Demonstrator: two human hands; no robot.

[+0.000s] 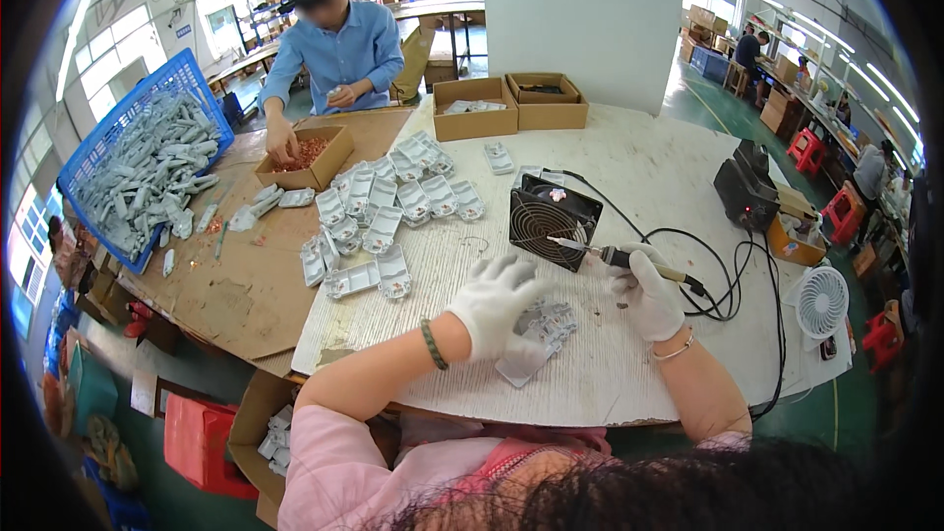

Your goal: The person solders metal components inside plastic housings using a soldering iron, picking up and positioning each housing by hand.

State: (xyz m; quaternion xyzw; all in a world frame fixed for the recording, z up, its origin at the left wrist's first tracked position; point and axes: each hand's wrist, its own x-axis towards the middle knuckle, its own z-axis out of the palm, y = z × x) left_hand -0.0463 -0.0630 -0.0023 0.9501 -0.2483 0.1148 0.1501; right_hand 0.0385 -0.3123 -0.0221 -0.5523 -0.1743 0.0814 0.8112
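My right hand [649, 297], in a white glove, grips a soldering iron [618, 257] whose tip points left, in front of a black square fan [539, 228]. My left hand [495, 303], also gloved and a little blurred, hovers with its fingers apart. Just below and beside it lie light grey plastic housings [551, 326], partly hidden by the hand. Farther left a cluster of similar open housings [379, 199] spreads over the white table.
A black soldering station [747, 185] with loose cables and a small white fan [823, 302] stand at right. Cardboard boxes [475, 121] sit at the back. Across the table, a co-worker [339, 54] reaches into a box of copper-coloured pieces [310, 155] beside a blue crate [93, 152].
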